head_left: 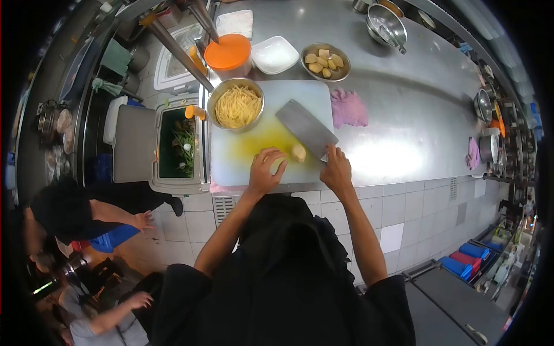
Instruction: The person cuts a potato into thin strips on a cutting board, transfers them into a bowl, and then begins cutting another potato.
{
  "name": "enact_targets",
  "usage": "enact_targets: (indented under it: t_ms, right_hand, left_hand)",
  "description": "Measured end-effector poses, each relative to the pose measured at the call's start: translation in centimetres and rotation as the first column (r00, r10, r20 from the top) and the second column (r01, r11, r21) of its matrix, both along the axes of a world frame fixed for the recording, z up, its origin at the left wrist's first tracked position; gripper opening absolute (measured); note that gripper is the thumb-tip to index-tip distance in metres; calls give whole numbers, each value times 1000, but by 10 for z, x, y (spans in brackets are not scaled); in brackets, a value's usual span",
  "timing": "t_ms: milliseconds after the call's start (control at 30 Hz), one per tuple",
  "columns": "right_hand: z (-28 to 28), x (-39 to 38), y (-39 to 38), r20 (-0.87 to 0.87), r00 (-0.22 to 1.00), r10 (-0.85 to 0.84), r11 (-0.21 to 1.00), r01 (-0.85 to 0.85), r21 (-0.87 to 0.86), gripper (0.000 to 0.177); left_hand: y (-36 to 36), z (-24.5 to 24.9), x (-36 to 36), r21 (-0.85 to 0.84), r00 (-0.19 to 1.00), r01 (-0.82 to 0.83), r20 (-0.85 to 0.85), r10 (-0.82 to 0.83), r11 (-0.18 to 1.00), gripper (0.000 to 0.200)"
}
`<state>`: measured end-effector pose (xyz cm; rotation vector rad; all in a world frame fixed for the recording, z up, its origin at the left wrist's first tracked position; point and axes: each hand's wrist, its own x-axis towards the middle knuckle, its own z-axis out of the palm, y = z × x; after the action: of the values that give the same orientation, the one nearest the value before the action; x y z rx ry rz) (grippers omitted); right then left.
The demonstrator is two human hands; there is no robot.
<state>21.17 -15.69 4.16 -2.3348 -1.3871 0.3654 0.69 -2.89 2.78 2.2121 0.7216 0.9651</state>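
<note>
My right hand [336,169] is wrapped round the handle of a wide cleaver [306,127], whose blade slants up and left over the white cutting board [277,92]. Just left of the handle, a peeled potato [298,153] sits on the board. My left hand [266,171] rests at the board's near edge, left of the potato, with bent fingers apart and nothing in them. Yellow stain spreads over the middle of the board. On its far left corner stands a metal bowl [212,109] heaped with thin potato strips [238,106].
Beyond the board are an orange-lidded tub [228,52], a white dish [275,55] and a bowl of peeled potatoes [325,61]. A pink cloth [348,108] lies to the right. An open bin [179,144] with scraps stands left. Other people [75,213] are at lower left.
</note>
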Motion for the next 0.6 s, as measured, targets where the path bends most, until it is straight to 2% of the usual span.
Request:
enact_targets:
  t_ms: [33, 100, 133, 200, 267, 300, 333, 367, 433, 467, 533, 600]
  right_hand:
    - [-4, 1, 3, -3, 1000, -2, 1000, 2, -2, 53]
    - [6, -3, 10, -145, 984, -102, 989, 116, 93, 56]
    - [15, -1, 7, -146, 984, -102, 989, 116, 92, 56]
    - [49, 2, -1, -267, 955, -133, 987, 151, 48, 54]
    - [61, -2, -17, -233, 965, -120, 992, 126, 8, 51]
    - [63, -3, -25, -191, 976, -110, 994, 107, -26, 49]
    - [59, -6, -31, -209, 974, -89, 995, 96, 27, 35]
    - [48, -6, -35, -209, 975, -80, 996, 89, 33, 35]
    - [29, -11, -44, -162, 978, -133, 991, 131, -27, 25]
    - [30, -14, -43, -162, 979, -123, 992, 121, -23, 25]
    - [31, -20, -38, -166, 974, -156, 987, 150, -50, 21]
    - [29, -21, -36, -166, 975, -151, 988, 144, -48, 22]
  left_hand:
    - [-2, -1, 1, -30, 1000, -11, 19, 12, 999, 19]
    - [0, -4, -3, -38, 998, -61, 10, 61, 997, 17]
    - [2, -5, -6, -42, 994, -112, 7, 112, 993, 16]
    - [9, -5, -14, -53, 991, -131, 12, 132, 990, 15]
    - [13, -5, -30, -67, 989, -150, 2, 150, 986, 14]
    - [16, -8, -36, -74, 977, -215, -27, 214, 974, 15]
    - [18, -9, -42, -80, 959, -280, -56, 276, 957, 16]
    - [23, -7, -46, -74, 957, -287, -55, 284, 955, 16]
    - [26, -3, -55, -2, 947, -240, -221, 234, 971, 17]
    - [29, -4, -55, 2, 944, -250, -220, 244, 968, 17]
    - [38, -3, -54, 66, 947, -82, -305, 98, 994, 18]
    - [41, -5, -54, 47, 934, -56, -350, 69, 997, 16]
